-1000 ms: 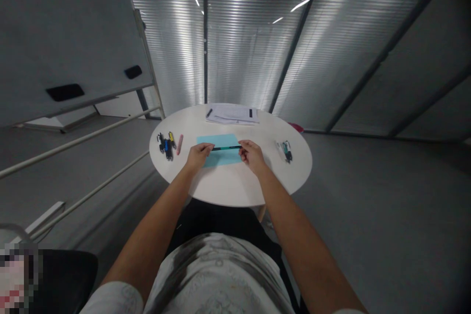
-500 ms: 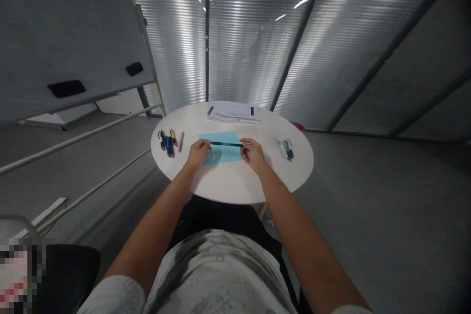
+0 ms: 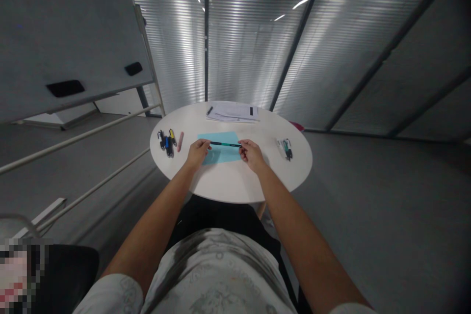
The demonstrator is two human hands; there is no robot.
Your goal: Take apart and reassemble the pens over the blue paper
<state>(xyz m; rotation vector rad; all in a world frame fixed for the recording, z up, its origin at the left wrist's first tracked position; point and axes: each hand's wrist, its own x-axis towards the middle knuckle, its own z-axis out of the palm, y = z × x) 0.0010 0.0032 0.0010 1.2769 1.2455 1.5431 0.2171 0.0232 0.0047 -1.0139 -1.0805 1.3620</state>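
Note:
A dark pen with a teal middle (image 3: 225, 144) is stretched level between my two hands, above a light blue sheet (image 3: 222, 156) on the round white table (image 3: 228, 184). Its left end is pinched by my left hand (image 3: 198, 153). My right hand (image 3: 251, 154) has its fingers closed on the other end. Left of my left hand lie a pink stick-like object (image 3: 180, 142), a yellow pen (image 3: 172, 137) and several dark pens (image 3: 168, 146). Some white, green and black pens (image 3: 287, 148) lie to the right of my right hand.
A stack of papers (image 3: 233, 112) with small dark items on it is at the table's far edge. A grey board on a metal frame (image 3: 97, 129) stands at the left. A black chair (image 3: 71, 274) is at the lower left.

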